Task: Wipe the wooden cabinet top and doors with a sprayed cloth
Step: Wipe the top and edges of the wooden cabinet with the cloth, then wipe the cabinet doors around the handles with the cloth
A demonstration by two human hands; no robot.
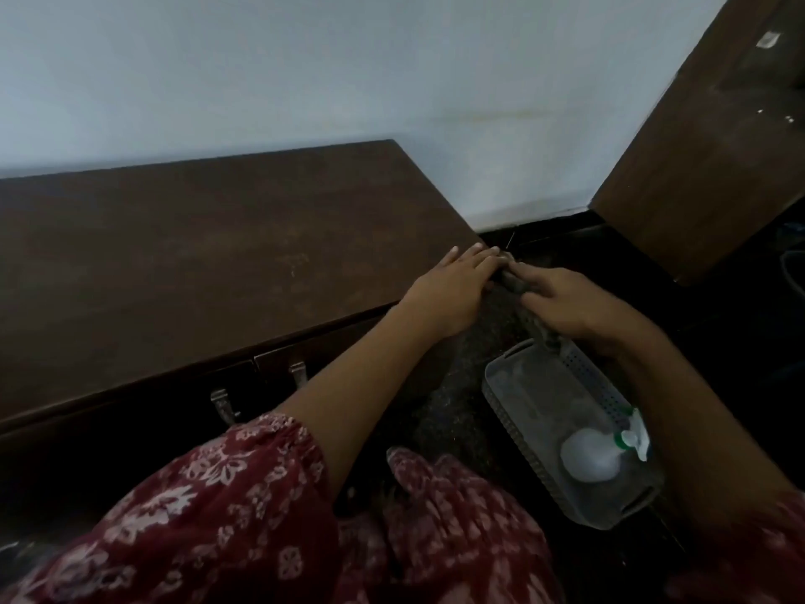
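Observation:
The dark wooden cabinet top (196,237) fills the left half of the head view, with its doors (279,364) and metal handles (298,374) below the front edge. My left hand (453,289) lies at the cabinet's right front corner, fingers stretched and touching one end of a dark grey cloth (512,285). My right hand (570,307) is closed on the same cloth just off the corner; its tail hangs down toward the basket. A white spray bottle (596,455) with a green collar lies in the basket.
A grey plastic basket (514,398) stands on the dark speckled floor (440,407) right of the cabinet. A brown wooden door (705,159) stands at the far right. A pale wall (348,80) runs behind. My red floral clothing (261,516) covers the bottom.

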